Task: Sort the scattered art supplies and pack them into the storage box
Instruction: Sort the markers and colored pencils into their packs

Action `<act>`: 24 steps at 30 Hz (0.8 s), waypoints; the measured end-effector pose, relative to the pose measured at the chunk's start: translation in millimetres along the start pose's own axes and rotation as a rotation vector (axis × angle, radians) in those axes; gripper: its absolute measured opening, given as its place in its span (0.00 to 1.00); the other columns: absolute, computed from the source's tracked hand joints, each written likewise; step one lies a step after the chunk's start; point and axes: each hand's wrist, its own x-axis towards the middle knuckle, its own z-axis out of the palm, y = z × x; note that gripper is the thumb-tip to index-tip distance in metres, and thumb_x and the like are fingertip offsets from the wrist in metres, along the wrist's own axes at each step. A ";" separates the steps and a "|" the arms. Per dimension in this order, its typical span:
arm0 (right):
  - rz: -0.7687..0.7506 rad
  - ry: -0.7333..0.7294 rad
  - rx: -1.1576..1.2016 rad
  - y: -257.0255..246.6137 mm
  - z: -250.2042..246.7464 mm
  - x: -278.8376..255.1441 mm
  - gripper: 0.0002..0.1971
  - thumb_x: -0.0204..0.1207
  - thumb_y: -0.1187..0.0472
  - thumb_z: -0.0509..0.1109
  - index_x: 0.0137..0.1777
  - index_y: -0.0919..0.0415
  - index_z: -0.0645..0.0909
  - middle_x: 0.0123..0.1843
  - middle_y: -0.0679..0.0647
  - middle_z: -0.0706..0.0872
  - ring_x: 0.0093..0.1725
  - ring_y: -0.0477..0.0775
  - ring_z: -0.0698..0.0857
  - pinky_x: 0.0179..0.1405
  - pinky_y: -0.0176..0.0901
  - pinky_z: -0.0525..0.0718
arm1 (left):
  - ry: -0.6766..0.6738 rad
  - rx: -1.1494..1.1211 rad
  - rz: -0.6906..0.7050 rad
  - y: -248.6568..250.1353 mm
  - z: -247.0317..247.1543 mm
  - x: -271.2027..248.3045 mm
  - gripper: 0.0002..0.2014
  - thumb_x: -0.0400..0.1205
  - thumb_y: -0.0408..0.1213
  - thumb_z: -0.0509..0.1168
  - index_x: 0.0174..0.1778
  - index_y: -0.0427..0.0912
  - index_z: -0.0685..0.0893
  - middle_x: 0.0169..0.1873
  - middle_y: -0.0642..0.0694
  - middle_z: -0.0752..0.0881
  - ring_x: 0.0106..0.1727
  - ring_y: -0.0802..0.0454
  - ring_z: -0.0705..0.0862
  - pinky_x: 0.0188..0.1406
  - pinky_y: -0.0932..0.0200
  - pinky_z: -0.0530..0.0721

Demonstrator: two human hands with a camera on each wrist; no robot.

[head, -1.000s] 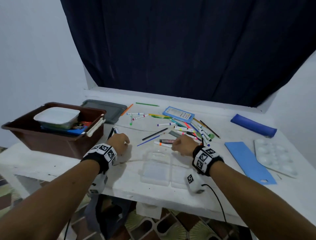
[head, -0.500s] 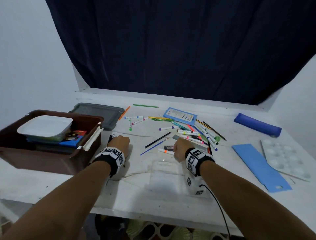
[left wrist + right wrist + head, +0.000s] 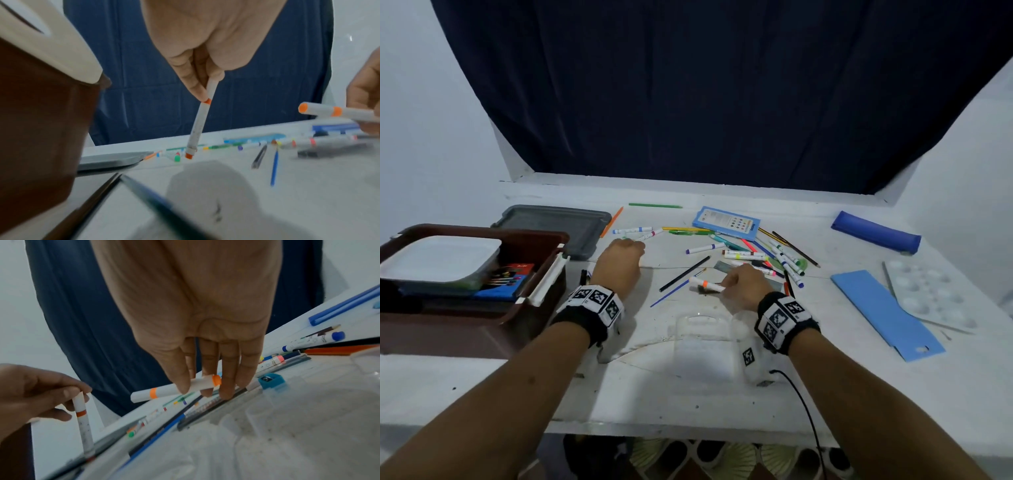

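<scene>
My left hand (image 3: 619, 260) pinches a white marker with red-orange bands (image 3: 198, 123), held nearly upright with its tip near the table. My right hand (image 3: 743, 284) holds a white marker with orange bands (image 3: 707, 284) level, a little above the table. The same orange marker (image 3: 174, 390) shows between thumb and fingers in the right wrist view. A heap of markers and pencils (image 3: 767, 253) lies beyond the hands. The brown storage box (image 3: 544, 240) stands at the left, with a white tray (image 3: 438, 257) and a pencil set inside.
A grey lid (image 3: 554, 224) lies behind the box. A clear plastic case (image 3: 705, 346) sits in front of my hands. A blue card (image 3: 883, 308), a white palette (image 3: 924, 294) and a blue pencil case (image 3: 876, 231) lie at the right.
My left hand has moved forward towards the markers near the grey lid. My right hand has lifted the orange-banded marker off the table.
</scene>
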 end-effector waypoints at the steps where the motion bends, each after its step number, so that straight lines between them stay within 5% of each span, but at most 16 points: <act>1: -0.002 0.027 0.072 1.0 -1.9 -4.8 0.05 0.73 0.67 0.73 0.45 0.57 0.88 0.46 0.51 0.87 0.49 0.52 0.84 0.46 0.40 0.80 | 0.076 -0.060 0.006 4.5 -4.5 1.1 0.11 0.78 0.20 0.60 0.51 0.31 0.85 0.47 0.32 0.87 0.51 0.33 0.84 0.44 0.47 0.80; 6: 0.008 0.133 0.405 5.2 -0.4 -48.0 0.08 0.72 0.69 0.74 0.35 0.57 0.86 0.35 0.51 0.85 0.38 0.50 0.83 0.37 0.37 0.79 | 0.244 -0.391 -0.086 22.8 -11.9 -2.0 0.11 0.87 0.32 0.59 0.52 0.35 0.87 0.40 0.36 0.89 0.44 0.35 0.86 0.43 0.49 0.80; 10: 0.017 0.180 0.583 15.1 9.1 -77.2 0.01 0.70 0.67 0.77 0.39 0.61 0.89 0.35 0.53 0.86 0.36 0.50 0.83 0.36 0.39 0.78 | 0.147 -0.750 -0.271 52.9 -13.6 -20.4 0.11 0.89 0.36 0.55 0.47 0.37 0.81 0.29 0.45 0.82 0.28 0.43 0.86 0.30 0.58 0.86; 13: 0.007 0.205 0.701 24.1 12.6 -100.9 0.02 0.73 0.67 0.76 0.40 0.65 0.88 0.32 0.52 0.85 0.31 0.45 0.81 0.28 0.34 0.77 | 0.048 -1.133 -0.449 77.0 -12.6 -38.8 0.10 0.90 0.39 0.52 0.51 0.37 0.73 0.33 0.39 0.79 0.26 0.36 0.86 0.25 0.49 0.88; 20: 0.023 0.179 0.816 53.4 17.9 -148.0 0.05 0.77 0.65 0.74 0.42 0.66 0.88 0.34 0.53 0.87 0.33 0.46 0.84 0.32 0.41 0.83 | 0.029 -1.223 -0.584 120.4 3.1 -77.0 0.07 0.87 0.38 0.61 0.48 0.38 0.80 0.21 0.39 0.80 0.16 0.46 0.80 0.16 0.61 0.75; 24: 0.041 0.148 0.848 69.7 18.3 -165.7 0.06 0.78 0.66 0.72 0.43 0.68 0.88 0.34 0.52 0.87 0.32 0.44 0.85 0.32 0.41 0.84 | -0.040 -1.421 -0.727 141.0 1.7 -92.2 0.07 0.85 0.33 0.64 0.43 0.36 0.84 0.24 0.38 0.85 0.20 0.50 0.83 0.24 0.61 0.85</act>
